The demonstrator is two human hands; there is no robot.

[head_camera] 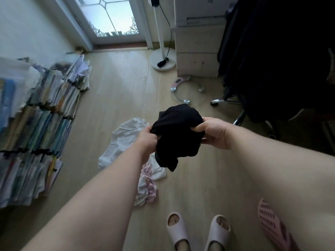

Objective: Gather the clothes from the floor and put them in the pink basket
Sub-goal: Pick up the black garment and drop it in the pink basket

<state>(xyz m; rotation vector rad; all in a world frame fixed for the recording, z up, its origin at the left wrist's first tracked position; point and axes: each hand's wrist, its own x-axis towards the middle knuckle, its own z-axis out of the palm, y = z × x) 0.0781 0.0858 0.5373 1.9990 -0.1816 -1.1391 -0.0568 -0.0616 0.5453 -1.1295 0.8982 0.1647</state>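
A black garment hangs bunched in the air above the wooden floor. My left hand grips its left side and my right hand grips its right side. Below it on the floor lies a white garment, partly hidden by my left forearm. A pink-and-white striped cloth lies crumpled nearer my feet. The pink basket shows at the lower right, mostly hidden behind my right arm.
Stacks of books and papers line the left wall. A glass bathroom scale, a white fan stand, a drawer unit and an office chair draped in dark clothes stand at the right. My slippered feet are at the bottom.
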